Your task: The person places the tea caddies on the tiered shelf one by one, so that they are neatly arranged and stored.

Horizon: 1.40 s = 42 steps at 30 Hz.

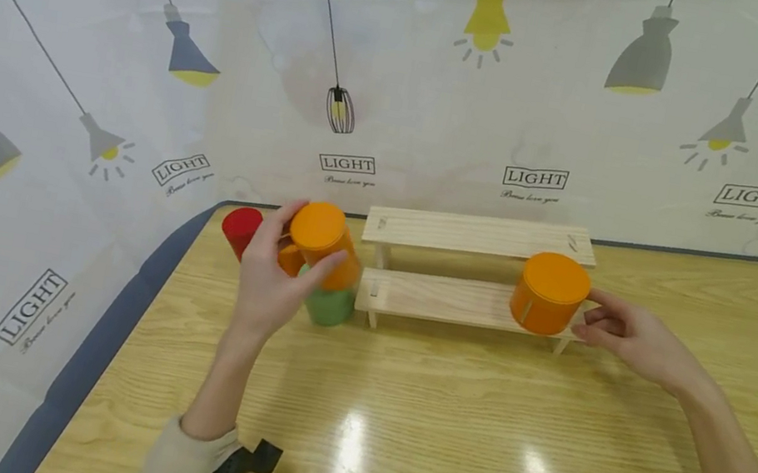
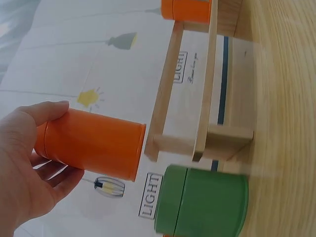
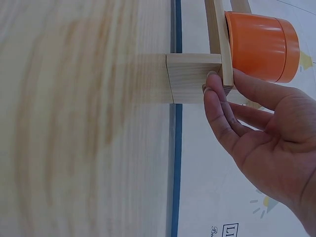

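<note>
Currently, the left hand (image 1: 272, 281) holds the tall orange canister (image 1: 321, 228) near its top, thumb on one side and curled fingers on the other; the canister hangs above the green canister (image 1: 330, 308), apart from it, just beyond the left end of the wooden shelf (image 1: 444, 299) along the far edge of the worktop (image 1: 439, 416); the red canister (image 1: 242, 225) stands near the far left corner.

The right hand (image 1: 634, 341) seems to pinch the right end of the shelf's lower board, where the short orange canister (image 1: 552, 292) sits; whether a finger touches that canister, I cannot tell.

To handle this well, keep the tall canister level and clear of the board's left end; squeeze evenly, since the lid seam lies close to the fingers and might give; steady the shelf lightly, without tipping it.
</note>
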{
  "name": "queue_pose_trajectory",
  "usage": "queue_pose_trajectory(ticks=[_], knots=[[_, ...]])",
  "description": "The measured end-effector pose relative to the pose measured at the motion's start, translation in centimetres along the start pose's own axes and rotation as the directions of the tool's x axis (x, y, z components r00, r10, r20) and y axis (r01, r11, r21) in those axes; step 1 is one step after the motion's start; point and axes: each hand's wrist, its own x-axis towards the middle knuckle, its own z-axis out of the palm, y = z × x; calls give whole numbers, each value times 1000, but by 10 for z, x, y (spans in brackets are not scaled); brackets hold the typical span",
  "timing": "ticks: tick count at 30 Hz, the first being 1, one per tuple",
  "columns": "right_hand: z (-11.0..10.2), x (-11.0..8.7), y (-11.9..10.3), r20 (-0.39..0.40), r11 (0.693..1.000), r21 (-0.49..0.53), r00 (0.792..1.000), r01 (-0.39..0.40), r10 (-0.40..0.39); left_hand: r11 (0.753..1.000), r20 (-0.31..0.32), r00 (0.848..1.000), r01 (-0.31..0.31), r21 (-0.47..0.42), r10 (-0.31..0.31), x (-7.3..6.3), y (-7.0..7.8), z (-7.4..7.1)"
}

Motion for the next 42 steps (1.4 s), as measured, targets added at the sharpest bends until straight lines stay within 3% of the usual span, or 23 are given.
queue_pose_trajectory(ticks=[12, 22, 28, 42], knots=[[0, 1, 2, 3, 1000, 4, 1000, -11, 11, 997, 91, 994, -60, -48, 64, 5, 15, 54], [-1, 0, -1, 13, 999, 32, 1000, -12, 11, 995, 189, 982, -9, -95, 27, 6, 27, 104], [-1, 0, -2, 11, 999, 35, 1000, -8, 8, 992, 210, 977, -3, -128, 30, 6, 29, 126], [-1, 0, -3, 6, 1000, 2, 1000, -19, 19, 987, 245, 964, 133, -92, -107, 6, 29, 156]])
